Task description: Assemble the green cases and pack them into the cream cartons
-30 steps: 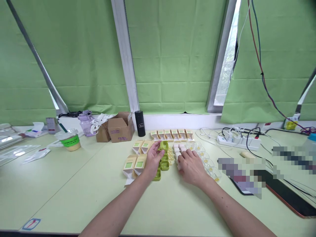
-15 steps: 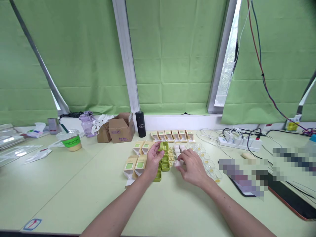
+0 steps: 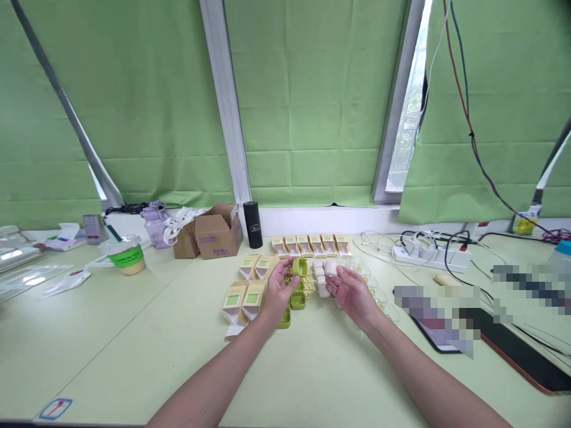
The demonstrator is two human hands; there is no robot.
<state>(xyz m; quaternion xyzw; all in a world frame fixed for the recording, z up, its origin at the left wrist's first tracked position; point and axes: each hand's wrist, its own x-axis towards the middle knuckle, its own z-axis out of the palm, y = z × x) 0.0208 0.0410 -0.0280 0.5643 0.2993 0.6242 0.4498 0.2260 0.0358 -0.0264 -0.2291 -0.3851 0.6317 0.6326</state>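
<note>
A small green box is gripped by my left hand, raised a little above the table. Between the fingers of my right hand is a white rounded block, lifted beside the green box and apart from it. Under and in front of my left hand lie more green boxes. Small yellow printed pieces are lined up beside them. More white blocks stand in a group left of my right hand. Clear plastic covers with yellow marks lie partly hidden behind that hand.
Folded paper cartons stand left of my left hand, with another row of cartons at the back. A black bottle, cardboard box and drink cup stand further left. A power strip, cables and a phone lie right.
My right hand has lifted the white block from low near the table and turned so the block faces up. My left hand keeps the green box, shifted slightly.
</note>
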